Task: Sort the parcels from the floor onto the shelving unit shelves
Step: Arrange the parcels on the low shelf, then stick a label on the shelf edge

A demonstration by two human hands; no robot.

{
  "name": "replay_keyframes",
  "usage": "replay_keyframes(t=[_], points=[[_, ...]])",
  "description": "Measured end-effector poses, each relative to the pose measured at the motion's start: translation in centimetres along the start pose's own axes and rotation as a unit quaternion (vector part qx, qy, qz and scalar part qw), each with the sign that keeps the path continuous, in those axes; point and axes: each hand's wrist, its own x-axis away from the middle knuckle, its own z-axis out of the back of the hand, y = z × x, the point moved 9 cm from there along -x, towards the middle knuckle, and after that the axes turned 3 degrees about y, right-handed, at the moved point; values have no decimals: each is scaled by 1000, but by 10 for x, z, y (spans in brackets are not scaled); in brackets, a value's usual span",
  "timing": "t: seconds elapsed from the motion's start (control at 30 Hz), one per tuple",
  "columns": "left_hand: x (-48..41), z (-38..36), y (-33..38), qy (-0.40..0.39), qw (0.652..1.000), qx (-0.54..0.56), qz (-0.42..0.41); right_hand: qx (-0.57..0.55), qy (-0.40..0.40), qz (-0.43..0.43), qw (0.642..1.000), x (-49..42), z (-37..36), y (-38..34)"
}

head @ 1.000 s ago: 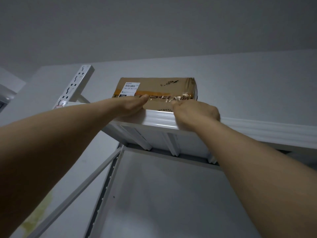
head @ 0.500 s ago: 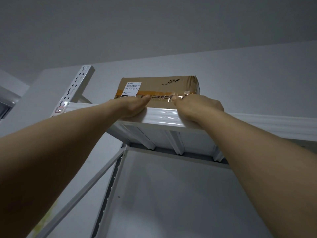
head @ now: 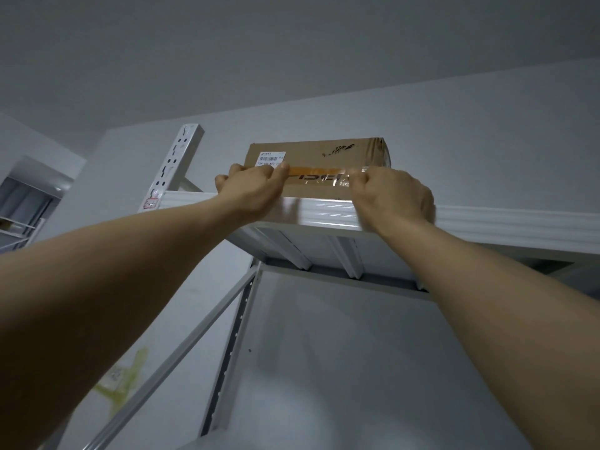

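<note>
A brown cardboard parcel (head: 319, 155) with a white label and orange tape lies on the top shelf (head: 487, 219) of the white metal shelving unit, above my head. My left hand (head: 251, 190) presses against the parcel's front face near its left end, over the shelf's front edge. On the right part of that face my right hand (head: 394, 196) presses with bent fingers. Neither hand wraps around the parcel. The parcel's bottom edge is hidden behind the shelf rim.
A slotted white upright post (head: 177, 164) rises left of the parcel. A diagonal brace (head: 181, 349) and a perforated rear upright (head: 232, 349) run below the shelf. The grey wall and ceiling are close behind. Another rack (head: 19, 228) shows at far left.
Both hands have moved up from the shelf's edge onto the parcel's front face, and the parcel sits a little farther back on the shelf.
</note>
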Motion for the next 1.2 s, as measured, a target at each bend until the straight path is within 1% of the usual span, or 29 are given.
replay_keyframes(t=[0.1,0.2,0.27,0.33,0.4,0.47,0.5,0.57,0.63,0.73,0.83,0.93,1.0,1.1,1.2], points=[[21,22,-7,-7,1000,15,3,-4,17,51,999,13,17,-11],[52,41,-11,-9,1000,20,8,-9,58,92,994,40,42,-33],[82,46,-11,-30,999,33,-5,-42,71,113,990,73,57,-54],[120,47,-12,-58,997,43,-24,-87,61,113,988,119,61,-73],[164,39,-16,-96,994,38,-30,-122,11,75,990,176,51,-87],[215,25,-26,-156,987,34,-14,-138,-83,9,987,243,27,-94],[244,19,-32,-193,980,45,-2,-141,-139,-27,980,279,15,-97],[300,13,-43,-252,964,81,16,-143,-247,-91,954,352,-4,-104],[352,15,-54,-294,951,95,25,-145,-330,-129,924,418,-9,-116],[422,20,-75,-362,928,79,46,-140,-420,-151,884,498,-4,-135],[494,26,-113,-426,895,65,118,-131,-515,-177,828,577,2,-146],[580,32,-152,-491,850,37,189,-123,-607,-218,754,660,8,-149],[644,37,-177,-529,813,19,242,-114,-656,-236,708,712,15,-149],[737,43,-201,-574,758,1,310,-104,-713,-238,651,787,24,-146],[825,51,-205,-604,702,-14,377,-101,-761,-234,596,866,33,-143]])
